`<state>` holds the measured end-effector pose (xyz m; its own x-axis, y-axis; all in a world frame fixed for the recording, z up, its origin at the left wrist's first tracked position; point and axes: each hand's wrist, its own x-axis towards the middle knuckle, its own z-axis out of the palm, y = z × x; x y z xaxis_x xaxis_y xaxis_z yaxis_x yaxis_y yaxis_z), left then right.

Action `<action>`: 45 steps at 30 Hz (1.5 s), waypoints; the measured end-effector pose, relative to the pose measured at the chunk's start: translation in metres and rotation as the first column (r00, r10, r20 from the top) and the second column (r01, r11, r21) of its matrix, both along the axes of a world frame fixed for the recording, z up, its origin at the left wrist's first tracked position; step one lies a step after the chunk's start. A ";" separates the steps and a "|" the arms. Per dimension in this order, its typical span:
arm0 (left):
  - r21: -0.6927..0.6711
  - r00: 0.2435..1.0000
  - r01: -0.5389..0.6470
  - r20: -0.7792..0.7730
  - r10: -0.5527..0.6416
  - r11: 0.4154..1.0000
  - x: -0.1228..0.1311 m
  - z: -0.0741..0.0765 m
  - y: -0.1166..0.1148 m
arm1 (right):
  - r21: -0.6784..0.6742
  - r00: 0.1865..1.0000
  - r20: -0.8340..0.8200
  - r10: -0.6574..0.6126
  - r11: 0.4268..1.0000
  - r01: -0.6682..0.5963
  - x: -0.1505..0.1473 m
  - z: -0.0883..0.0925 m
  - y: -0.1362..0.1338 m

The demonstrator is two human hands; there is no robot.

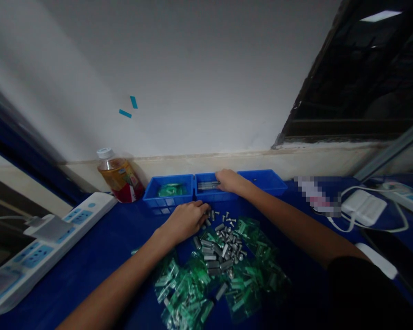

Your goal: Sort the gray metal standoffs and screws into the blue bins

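Centre frame, our right hand point(229, 181) dipped into the middle of 3 blue bins point(215, 196) beside slim rods point(206, 185); our left hand point(189, 220) curled at small screws point(232, 222) — we couldn't tell either grip. Below, smooth metal spacers point(213, 264) lay loose, unbagged, amid crinkled, filled green packets point(192, 275).

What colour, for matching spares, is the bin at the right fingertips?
The bin is blue, as the head view shows.

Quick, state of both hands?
Left hand: over small metal parts; grip can't be told.
Right hand: at rods, middle blue bin; grip unclear.
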<state>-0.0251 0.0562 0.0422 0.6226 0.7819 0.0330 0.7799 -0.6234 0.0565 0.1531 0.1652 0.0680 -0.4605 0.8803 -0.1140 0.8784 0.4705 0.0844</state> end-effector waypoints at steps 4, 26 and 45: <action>-0.008 1.000 -0.023 0.004 0.023 1.000 0.001 -0.001 0.000 | 0.023 1.000 -0.018 0.000 1.000 0.001 0.001 -0.003 0.000; -0.033 0.996 -0.040 0.072 0.042 0.999 -0.008 -0.001 0.007 | 0.185 0.629 -0.734 0.257 0.966 -0.179 0.047 -0.025 -0.154; -0.281 0.799 0.088 0.592 0.100 0.956 0.009 0.020 -0.013 | 0.401 0.702 -0.601 0.382 0.904 -0.148 0.034 -0.019 -0.133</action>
